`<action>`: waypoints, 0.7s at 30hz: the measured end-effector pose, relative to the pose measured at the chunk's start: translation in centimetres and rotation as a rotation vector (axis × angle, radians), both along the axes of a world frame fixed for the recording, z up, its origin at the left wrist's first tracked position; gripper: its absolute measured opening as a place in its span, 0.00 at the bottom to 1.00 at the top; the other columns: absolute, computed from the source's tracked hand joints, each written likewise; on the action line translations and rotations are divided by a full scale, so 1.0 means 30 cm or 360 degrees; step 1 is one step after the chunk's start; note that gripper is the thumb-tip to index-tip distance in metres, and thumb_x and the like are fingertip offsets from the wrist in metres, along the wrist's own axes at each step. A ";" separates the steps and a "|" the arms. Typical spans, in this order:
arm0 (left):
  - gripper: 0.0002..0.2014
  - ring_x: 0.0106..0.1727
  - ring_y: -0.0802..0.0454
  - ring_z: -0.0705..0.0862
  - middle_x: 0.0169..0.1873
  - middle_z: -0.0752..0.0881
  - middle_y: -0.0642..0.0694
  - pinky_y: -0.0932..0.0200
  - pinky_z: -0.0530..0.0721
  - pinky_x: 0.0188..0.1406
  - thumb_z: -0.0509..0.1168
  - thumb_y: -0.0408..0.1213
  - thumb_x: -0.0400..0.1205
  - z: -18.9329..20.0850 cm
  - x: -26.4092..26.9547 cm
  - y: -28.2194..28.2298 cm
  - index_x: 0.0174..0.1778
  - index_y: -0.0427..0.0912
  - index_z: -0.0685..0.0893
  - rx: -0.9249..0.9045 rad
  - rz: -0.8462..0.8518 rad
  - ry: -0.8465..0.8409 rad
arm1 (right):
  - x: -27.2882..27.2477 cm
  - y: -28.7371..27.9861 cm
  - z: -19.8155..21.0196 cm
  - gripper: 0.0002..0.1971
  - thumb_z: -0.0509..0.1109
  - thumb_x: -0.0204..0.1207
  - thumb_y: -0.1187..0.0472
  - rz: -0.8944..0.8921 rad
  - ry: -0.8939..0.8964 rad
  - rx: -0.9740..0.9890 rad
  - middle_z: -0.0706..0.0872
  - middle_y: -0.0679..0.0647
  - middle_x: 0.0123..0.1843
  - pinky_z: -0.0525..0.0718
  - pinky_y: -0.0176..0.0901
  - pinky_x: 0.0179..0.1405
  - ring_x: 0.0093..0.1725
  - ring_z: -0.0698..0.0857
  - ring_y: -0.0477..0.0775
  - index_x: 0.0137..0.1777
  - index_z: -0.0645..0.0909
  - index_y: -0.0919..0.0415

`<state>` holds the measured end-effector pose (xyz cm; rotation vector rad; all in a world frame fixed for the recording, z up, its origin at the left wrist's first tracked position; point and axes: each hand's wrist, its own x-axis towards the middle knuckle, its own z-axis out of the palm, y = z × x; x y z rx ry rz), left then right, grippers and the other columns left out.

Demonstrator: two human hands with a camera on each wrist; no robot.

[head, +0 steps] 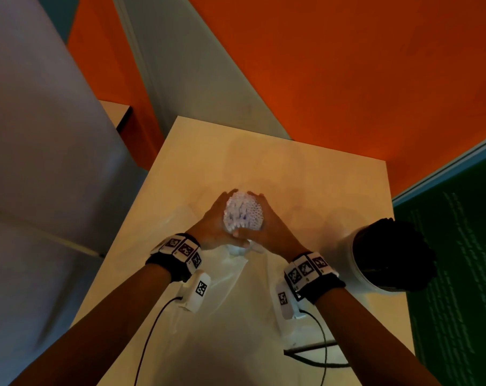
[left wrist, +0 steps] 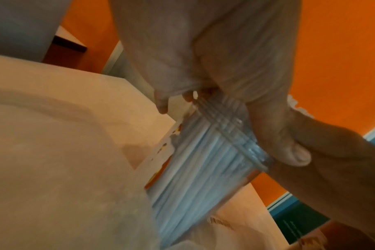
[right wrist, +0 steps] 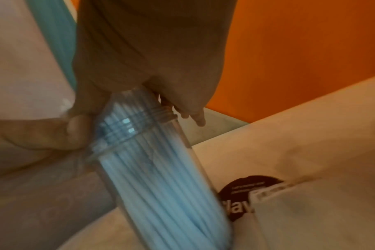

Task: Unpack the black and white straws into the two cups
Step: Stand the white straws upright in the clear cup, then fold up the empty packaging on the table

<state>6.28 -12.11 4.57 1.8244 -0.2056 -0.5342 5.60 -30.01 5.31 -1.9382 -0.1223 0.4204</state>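
While the black straws (head: 389, 252) are already filling the right-edge cup (head: 356, 274), both hands are cupping white straws (head: 243, 211) into the clear cup (right wrist: 148, 152)

Pale beige rectangular tabletop (head: 305, 174) at centre; orange floor (head: 347, 79) toward twelve o'clock, grey partition wall (head: 35, 121) at nine, dark green printed panel (head: 459, 274) at three.

Cup (right wrist: 143, 152): clear glossy plastic w/ ribbed rim. White straws (head: 243, 213): smooth, matt. Bag (head: 230, 296): thin translucent plastic film, creased. Tabletop (head: 333, 196): pale, smooth, matt. 2nd cup (head: 347, 260): white, opaque; black straws (head: 395, 252) dark, finish unclear.
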 end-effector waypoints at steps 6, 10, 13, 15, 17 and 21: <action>0.48 0.70 0.65 0.75 0.71 0.74 0.50 0.65 0.75 0.69 0.82 0.48 0.63 0.008 0.028 0.020 0.76 0.53 0.62 -0.0262 0.0070 -0.0096 | 0.008 0.002 0.001 0.44 0.85 0.58 0.51 -0.0057 -0.0008 0.0337 0.78 0.36 0.65 0.81 0.35 0.61 0.66 0.79 0.38 0.72 0.64 0.41; 0.55 0.72 0.69 0.71 0.74 0.70 0.57 0.53 0.73 0.74 0.84 0.41 0.61 -0.018 0.038 0.032 0.78 0.61 0.56 -0.0148 -0.0034 0.0022 | 0.019 -0.020 -0.011 0.65 0.88 0.54 0.66 0.0248 0.0158 0.0186 0.63 0.48 0.81 0.70 0.39 0.76 0.80 0.64 0.46 0.84 0.46 0.51; 0.55 0.79 0.59 0.64 0.79 0.65 0.54 0.42 0.67 0.78 0.83 0.49 0.60 -0.020 0.038 0.014 0.76 0.73 0.55 -0.0141 -0.0100 0.0056 | 0.024 -0.016 -0.014 0.69 0.89 0.51 0.65 0.0330 0.0137 0.0018 0.60 0.46 0.83 0.67 0.21 0.68 0.79 0.62 0.42 0.85 0.44 0.53; 0.58 0.83 0.53 0.57 0.83 0.57 0.51 0.38 0.63 0.79 0.82 0.54 0.58 -0.009 0.043 0.008 0.78 0.75 0.52 -0.0097 -0.0082 0.0086 | 0.030 -0.016 -0.011 0.68 0.89 0.52 0.62 0.0324 0.0062 -0.0039 0.59 0.46 0.82 0.64 0.24 0.70 0.79 0.61 0.39 0.85 0.43 0.54; 0.62 0.84 0.56 0.52 0.84 0.50 0.53 0.40 0.60 0.81 0.83 0.58 0.55 0.009 0.044 0.014 0.76 0.78 0.45 -0.0065 -0.0085 0.0053 | 0.037 -0.023 -0.007 0.69 0.89 0.54 0.60 0.0269 -0.0019 -0.0059 0.62 0.42 0.79 0.64 0.18 0.66 0.75 0.63 0.33 0.85 0.41 0.55; 0.63 0.81 0.61 0.53 0.83 0.52 0.56 0.55 0.58 0.76 0.79 0.63 0.56 0.020 -0.007 0.068 0.81 0.66 0.44 0.0142 0.0098 -0.0147 | 0.049 -0.036 -0.032 0.71 0.89 0.53 0.65 -0.0019 -0.0015 0.0130 0.63 0.49 0.80 0.71 0.22 0.67 0.77 0.67 0.40 0.84 0.36 0.50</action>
